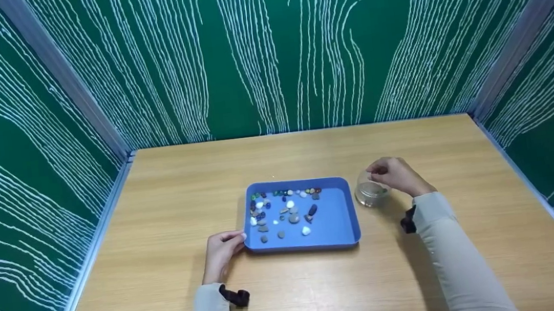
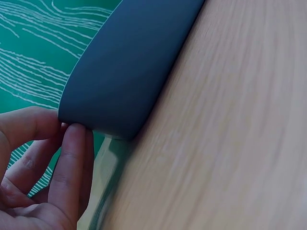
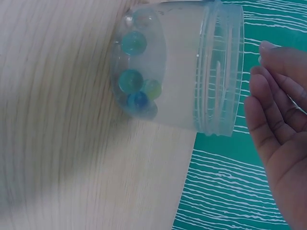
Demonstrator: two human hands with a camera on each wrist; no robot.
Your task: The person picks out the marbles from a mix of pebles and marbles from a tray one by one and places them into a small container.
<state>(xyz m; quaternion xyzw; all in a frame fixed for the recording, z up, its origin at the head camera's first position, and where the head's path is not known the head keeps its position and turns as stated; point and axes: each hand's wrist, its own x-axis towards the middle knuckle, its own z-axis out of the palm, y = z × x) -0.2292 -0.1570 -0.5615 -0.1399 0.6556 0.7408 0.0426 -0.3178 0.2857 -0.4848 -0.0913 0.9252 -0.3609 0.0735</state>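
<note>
Left hand (image 1: 222, 251): thumb and fingers pinching the near corner of the blue tray (image 1: 335, 221).
Blue tray: on the tabletop (image 1: 292, 298), between the hands, just right of the left hand.
Pebbles and beads (image 1: 294, 218): scattered in the tray, mostly toward the left hand's side and the edge beyond it.
Right hand (image 1: 400, 176): fingertips drawn together over the jar mouth; can't tell if anything is pinched.
Clear jar (image 1: 370, 198): upright, below right fingertips, just beside tray.
Marbles (image 3: 131, 81): green and blue ones, jar bottom, below right hand.
</note>
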